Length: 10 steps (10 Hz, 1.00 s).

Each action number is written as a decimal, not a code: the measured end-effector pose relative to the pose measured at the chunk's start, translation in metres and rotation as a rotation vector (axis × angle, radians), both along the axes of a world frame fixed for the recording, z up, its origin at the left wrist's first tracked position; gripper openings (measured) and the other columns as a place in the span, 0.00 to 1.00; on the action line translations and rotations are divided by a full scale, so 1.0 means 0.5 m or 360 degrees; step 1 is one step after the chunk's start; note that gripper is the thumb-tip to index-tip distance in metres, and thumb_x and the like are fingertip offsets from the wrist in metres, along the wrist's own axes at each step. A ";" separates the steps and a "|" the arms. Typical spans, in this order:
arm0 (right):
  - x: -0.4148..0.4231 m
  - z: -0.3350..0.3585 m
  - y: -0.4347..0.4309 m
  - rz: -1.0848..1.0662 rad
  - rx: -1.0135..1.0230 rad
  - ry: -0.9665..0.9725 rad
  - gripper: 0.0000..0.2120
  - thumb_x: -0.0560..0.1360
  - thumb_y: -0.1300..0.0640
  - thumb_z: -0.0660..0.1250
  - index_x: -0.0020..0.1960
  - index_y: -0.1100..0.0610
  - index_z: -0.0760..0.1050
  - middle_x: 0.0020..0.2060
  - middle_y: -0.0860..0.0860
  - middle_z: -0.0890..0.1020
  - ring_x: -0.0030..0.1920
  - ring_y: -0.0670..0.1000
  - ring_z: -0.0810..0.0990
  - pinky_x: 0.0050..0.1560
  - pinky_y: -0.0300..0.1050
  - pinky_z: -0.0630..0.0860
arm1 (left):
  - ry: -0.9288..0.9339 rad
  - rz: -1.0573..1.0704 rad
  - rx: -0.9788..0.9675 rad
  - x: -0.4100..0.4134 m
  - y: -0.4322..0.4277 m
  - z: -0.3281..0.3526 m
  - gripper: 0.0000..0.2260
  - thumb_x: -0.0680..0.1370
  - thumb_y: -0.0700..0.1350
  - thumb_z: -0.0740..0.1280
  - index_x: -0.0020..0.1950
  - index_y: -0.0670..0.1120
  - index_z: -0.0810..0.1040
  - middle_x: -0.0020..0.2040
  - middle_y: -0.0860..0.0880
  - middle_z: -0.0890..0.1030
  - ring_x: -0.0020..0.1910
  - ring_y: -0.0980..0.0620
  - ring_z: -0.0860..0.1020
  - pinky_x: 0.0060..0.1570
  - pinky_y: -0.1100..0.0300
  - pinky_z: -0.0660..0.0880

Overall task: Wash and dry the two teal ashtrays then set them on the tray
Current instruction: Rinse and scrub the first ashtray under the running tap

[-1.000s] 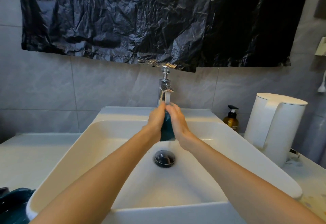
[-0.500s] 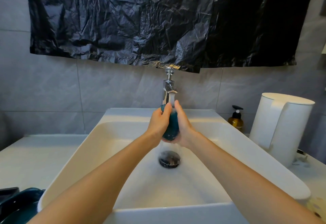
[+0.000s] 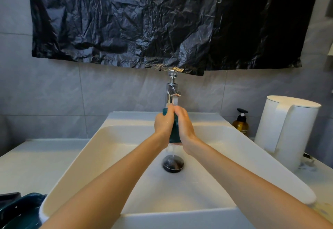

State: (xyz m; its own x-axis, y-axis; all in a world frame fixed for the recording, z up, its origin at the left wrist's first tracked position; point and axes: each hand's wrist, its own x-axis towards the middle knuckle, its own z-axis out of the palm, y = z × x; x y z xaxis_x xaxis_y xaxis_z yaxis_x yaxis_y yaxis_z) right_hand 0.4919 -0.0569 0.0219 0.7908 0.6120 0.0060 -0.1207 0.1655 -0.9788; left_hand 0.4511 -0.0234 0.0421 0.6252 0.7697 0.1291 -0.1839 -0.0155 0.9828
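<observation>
Teal in colour, the ashtray (image 3: 174, 132) stands on edge under the running tap (image 3: 172, 93) above the white sink (image 3: 108, 147), gripped between the left hand (image 3: 163, 126) and right hand (image 3: 186, 129) with fingers curled round it, while a second teal ashtray (image 3: 21, 209) lies left of the sink.

Layout: the ashtray (image 3: 174, 131) sat between left hand (image 3: 163, 126) and right hand (image 3: 185, 128) beneath the faucet (image 3: 172, 91), over the sink's (image 3: 117, 156) drain (image 3: 173, 164); bottle (image 3: 240, 124) and jug (image 3: 286, 133) stood right, second ashtray (image 3: 21, 209) left.
</observation>
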 end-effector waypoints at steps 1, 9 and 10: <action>0.004 0.013 -0.021 0.0101 0.0122 0.0319 0.20 0.69 0.33 0.63 0.44 0.49 0.77 0.41 0.50 0.79 0.47 0.51 0.77 0.42 0.44 0.72 | -0.0017 0.0084 0.0410 0.009 -0.017 -0.030 0.14 0.78 0.57 0.60 0.45 0.48 0.75 0.40 0.49 0.79 0.43 0.48 0.79 0.44 0.54 0.78; -0.002 0.000 -0.037 -0.0204 -0.0433 -0.1304 0.13 0.78 0.42 0.58 0.59 0.44 0.73 0.54 0.49 0.78 0.56 0.50 0.77 0.55 0.46 0.74 | 0.0054 -0.0224 -0.0484 -0.017 0.029 0.020 0.15 0.77 0.56 0.64 0.55 0.47 0.78 0.48 0.45 0.81 0.48 0.47 0.79 0.44 0.55 0.76; -0.009 -0.001 -0.033 -0.0025 -0.0124 -0.1282 0.15 0.81 0.48 0.58 0.68 0.44 0.69 0.64 0.47 0.74 0.63 0.48 0.73 0.60 0.41 0.72 | 0.0021 -0.0428 -0.0705 -0.042 0.056 0.020 0.18 0.79 0.57 0.62 0.61 0.47 0.77 0.46 0.46 0.82 0.46 0.48 0.81 0.40 0.54 0.78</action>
State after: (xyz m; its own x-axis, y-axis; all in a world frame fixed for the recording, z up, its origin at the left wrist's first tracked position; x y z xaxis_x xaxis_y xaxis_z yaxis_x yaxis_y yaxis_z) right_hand 0.4872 -0.0735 0.0213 0.5703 0.6231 0.5353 0.6283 0.0889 -0.7729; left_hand 0.4302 0.0044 0.0520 0.8078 0.5607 -0.1818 -0.1118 0.4486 0.8867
